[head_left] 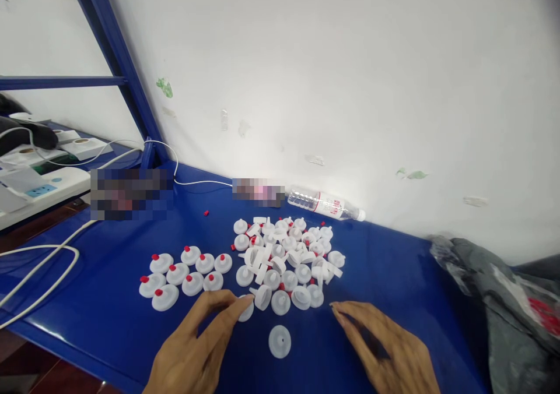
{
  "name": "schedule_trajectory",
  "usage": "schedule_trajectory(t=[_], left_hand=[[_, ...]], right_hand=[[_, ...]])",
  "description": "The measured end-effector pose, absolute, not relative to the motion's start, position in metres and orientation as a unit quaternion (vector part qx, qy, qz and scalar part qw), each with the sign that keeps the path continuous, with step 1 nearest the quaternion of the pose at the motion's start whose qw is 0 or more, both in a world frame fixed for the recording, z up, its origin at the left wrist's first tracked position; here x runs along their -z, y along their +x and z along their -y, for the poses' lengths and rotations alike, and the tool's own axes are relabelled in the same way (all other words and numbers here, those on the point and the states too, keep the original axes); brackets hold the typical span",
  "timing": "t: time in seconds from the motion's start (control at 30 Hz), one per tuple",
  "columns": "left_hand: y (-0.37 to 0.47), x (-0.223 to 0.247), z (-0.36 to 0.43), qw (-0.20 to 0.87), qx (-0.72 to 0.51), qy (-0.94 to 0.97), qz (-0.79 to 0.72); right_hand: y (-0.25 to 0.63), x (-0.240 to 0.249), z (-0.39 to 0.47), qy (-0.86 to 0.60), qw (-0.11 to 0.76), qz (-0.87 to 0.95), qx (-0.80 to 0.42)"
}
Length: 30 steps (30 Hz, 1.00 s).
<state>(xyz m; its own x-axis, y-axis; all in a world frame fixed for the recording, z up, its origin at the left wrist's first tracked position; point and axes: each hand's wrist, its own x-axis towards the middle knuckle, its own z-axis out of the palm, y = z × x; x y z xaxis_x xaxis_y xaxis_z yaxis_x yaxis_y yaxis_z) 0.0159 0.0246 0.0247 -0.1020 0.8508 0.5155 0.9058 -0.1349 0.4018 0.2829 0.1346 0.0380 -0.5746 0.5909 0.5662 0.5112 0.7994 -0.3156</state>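
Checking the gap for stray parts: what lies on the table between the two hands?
In the head view, one white cap lies alone between left hand and right hand.

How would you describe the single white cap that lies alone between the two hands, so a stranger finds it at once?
On the blue table, look below the big white pile. Between the left hand and right hand lies the lone cap. It touches nothing and shows no red.

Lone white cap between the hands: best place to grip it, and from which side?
Pinch the lone white cap across its round rim, coming straight down from above. It lies flat and apart from the pile, so the rim looks free all round; its small centre nub offers little hold.
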Motion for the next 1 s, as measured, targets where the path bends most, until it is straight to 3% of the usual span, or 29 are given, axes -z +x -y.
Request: schedule_trajectory(t=[0.47, 0.7, 0.9, 1.0], left_hand=[[0.015, 0.002, -0.033, -0.047, 0.396, -0.666, 0.63], [0.004, -0.02, -0.028, 0.046, 0.41, -0.663, 0.625], [-0.005, -0.007, -0.017, 0.055, 0.392, -0.609, 0.687], [0.008, -0.004, -0.01, 0.123, 0.409, -0.577, 0.696]], right_hand=[[0.285, -0.036, -0.133, -0.32, 0.324, 0.889, -0.049], [0.295, -0.02, -0.132, -0.375, 0.298, 0.869, -0.122], [0.291, -0.025, -0.128, -0.381, 0.31, 0.856, -0.163], [0.287, -0.033, -0.123, -0.399, 0.316, 0.842, -0.18]])
